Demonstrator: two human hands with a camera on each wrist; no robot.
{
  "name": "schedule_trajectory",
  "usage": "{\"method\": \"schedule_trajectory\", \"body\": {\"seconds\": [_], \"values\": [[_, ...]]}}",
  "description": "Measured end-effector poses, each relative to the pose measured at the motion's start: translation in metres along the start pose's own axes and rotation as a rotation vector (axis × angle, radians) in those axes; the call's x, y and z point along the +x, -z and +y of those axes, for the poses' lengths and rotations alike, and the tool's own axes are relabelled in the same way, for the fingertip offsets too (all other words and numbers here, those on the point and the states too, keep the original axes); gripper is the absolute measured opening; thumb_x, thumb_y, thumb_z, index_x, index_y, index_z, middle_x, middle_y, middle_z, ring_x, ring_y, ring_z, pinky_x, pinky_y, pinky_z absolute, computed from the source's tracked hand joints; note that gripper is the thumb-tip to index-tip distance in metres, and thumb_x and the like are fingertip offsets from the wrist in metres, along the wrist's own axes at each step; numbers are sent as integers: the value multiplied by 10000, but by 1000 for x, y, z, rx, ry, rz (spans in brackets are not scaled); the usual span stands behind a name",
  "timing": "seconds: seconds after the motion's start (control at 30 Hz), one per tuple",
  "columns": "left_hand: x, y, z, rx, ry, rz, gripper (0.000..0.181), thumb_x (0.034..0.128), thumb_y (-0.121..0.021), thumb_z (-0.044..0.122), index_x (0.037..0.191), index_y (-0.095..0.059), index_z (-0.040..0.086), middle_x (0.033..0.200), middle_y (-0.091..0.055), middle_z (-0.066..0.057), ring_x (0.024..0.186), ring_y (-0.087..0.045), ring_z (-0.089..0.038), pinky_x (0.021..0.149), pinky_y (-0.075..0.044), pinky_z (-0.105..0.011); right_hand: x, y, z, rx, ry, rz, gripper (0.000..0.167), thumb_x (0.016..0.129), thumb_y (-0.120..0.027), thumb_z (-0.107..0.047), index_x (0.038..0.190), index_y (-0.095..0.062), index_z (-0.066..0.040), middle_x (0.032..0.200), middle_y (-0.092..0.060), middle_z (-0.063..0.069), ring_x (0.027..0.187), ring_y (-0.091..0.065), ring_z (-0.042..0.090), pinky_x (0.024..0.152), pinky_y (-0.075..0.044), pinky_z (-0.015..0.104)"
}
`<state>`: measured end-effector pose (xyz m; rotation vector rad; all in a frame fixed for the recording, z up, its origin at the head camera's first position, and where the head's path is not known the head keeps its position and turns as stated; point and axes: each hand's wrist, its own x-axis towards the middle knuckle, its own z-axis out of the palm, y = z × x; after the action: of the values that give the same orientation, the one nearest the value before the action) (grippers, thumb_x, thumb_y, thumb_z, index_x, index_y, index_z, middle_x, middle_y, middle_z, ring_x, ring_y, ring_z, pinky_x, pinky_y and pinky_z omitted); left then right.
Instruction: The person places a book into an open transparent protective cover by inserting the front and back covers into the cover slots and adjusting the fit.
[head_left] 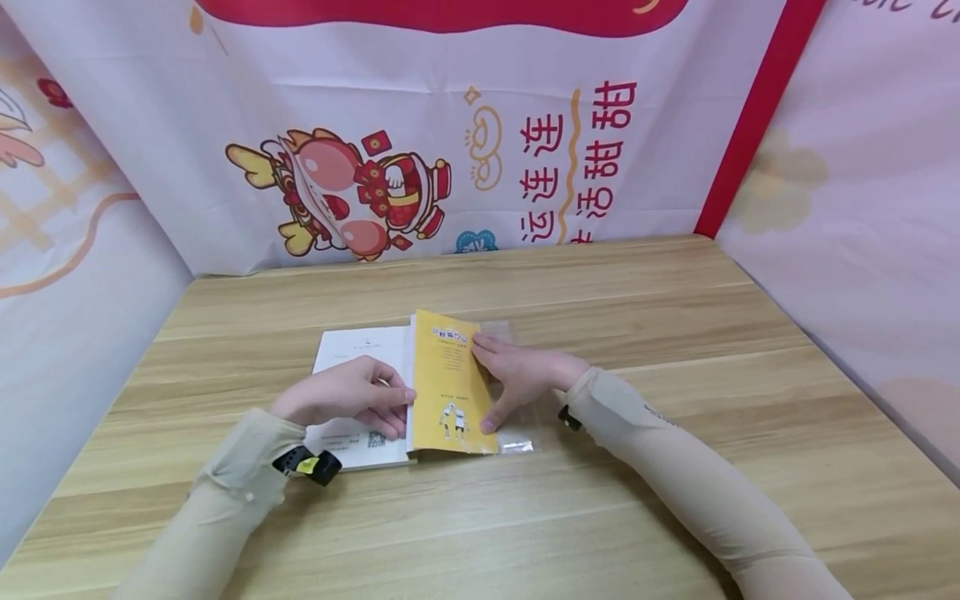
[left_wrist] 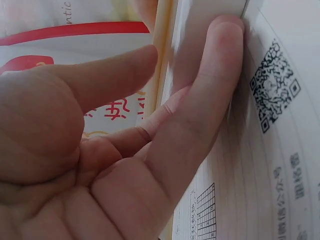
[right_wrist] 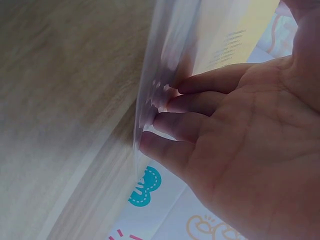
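The yellow cover (head_left: 452, 379) is placed between the two hands, near the middle of the surface (head_left: 480, 533), its long axis pointed away from the person and its short way laid across, from hand to hand. Its left long edge is pinched by the left hand (head_left: 348, 392), with thumb and fingers set on either side of it. The right long edge is touched by the right hand (head_left: 528, 371), whose fingers are spread and nearly straight, with nothing clamped; in the right wrist view the fingertips are seen against the clear plastic (head_left: 519, 427). The hands are kept apart by little more than the cover's width, so what seems to matter most is this facing of edge to edge: the side by the white page (head_left: 348, 348) is nearer the left hand, the side by the plastic nearer the right. The white page is spread flat to the left, partly hidden by the left hand. The cover's near end appears to be raised slightly, as a shadow is cast beneath it. How firmly the left edge is gripped cannot be told.
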<state>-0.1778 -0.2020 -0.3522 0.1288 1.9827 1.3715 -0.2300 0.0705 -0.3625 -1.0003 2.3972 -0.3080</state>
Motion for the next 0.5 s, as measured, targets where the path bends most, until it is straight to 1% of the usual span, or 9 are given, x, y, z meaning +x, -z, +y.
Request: {"method": "schedule_trajectory", "body": {"seconds": [0.13, 0.2, 0.33, 0.5], "values": [[-1, 1, 0, 10, 13, -2, 308, 994, -615, 232, 1033, -603, -73, 895, -681, -219, 765, -703, -262, 737, -596, -392, 1, -1, 0, -4, 8, 3, 1277, 716, -803, -593, 1557, -51, 6, 1625, 44, 132, 1481, 26, 244, 1180, -65, 335], [0, 0, -1, 11, 21, 9, 321, 983, -631, 253, 1026, -606, -64, 896, -683, -216, 755, -703, -259, 727, -598, -389, 1, -1, 0, -2, 8, 4, 1277, 716, -802, -593, 1557, -49, 5, 1626, 44, 130, 1481, 25, 244, 1180, -66, 335], [4, 0, -4, 26, 21, 44, 307, 939, -693, 244, 987, -613, -49, 876, -690, -211, 728, -705, -258, 695, -602, -384, 1, -1, 0, -2, 4, 7, 1286, 711, -803, -598, 1557, -43, 2, 1625, 48, 127, 1480, 27, 239, 1179, -67, 331], [6, -2, -7, 48, -1, 74, 288, 909, -730, 228, 942, -631, -40, 811, -697, -199, 696, -705, -249, 670, -603, -377, 2, -2, 1, 0, 2, 7, 1288, 711, -805, -593, 1557, -37, 2, 1626, 51, 127, 1480, 30, 236, 1179, -70, 327]]}}
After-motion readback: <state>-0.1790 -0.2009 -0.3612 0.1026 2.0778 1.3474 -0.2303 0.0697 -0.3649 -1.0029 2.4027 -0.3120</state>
